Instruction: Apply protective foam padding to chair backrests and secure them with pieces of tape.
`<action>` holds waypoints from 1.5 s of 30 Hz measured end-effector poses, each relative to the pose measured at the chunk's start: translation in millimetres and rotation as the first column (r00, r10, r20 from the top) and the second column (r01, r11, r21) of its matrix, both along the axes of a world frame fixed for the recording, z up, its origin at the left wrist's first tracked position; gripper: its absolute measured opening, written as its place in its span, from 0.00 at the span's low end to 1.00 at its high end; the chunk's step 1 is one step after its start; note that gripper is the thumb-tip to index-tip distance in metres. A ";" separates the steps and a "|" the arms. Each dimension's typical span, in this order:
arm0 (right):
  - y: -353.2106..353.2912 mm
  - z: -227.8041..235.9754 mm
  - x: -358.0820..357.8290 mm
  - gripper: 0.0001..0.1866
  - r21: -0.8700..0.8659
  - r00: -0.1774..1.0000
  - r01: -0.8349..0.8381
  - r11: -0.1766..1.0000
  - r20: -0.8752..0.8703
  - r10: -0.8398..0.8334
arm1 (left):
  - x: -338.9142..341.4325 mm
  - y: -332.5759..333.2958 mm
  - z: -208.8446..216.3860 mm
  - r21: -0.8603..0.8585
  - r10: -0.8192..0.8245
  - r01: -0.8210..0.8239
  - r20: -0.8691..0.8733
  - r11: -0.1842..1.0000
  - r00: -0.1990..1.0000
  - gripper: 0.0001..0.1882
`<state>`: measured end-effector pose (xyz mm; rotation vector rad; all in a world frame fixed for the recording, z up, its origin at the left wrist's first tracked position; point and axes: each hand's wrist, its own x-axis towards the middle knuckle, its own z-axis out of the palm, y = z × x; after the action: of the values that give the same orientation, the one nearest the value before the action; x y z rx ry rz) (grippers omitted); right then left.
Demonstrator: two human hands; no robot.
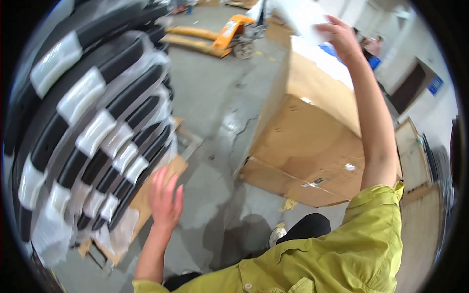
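Observation:
My right hand (343,40) is raised at the upper right, fingers closed on the edge of a white sheet (303,22) that is blurred by motion; whether it is paper or foam I cannot tell. Below that arm stands a big brown cardboard box (312,132) with more white sheeting over its top. At the lower left my left hand (165,198) has its fingers stretched out and holds nothing. It is nearest to a stack of long curved black parts (132,105), layered with thin white wrap and banded by white sleeves (96,133).
The stack rests on brown cardboard (178,168) over a wooden pallet. An orange pallet jack (228,36) stands on the grey floor at the back. Wooden panels (419,215) line the right side. A yellow scrap (289,204) lies by the box. Another person (372,46) is far behind.

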<state>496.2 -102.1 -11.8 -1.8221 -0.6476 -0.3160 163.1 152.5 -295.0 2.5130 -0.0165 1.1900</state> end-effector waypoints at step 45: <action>357.3 -481.8 -307.6 0.26 0.626 -0.376 -0.309 0.716 -0.772 0.512 | -97.1 190.4 -164.4 0.041 0.453 -0.626 -0.727 0.779 0.516 0.26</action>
<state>188.6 255.2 -493.6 -0.8930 -0.0350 1.5813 66.0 342.9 -459.4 2.6456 1.1318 0.2394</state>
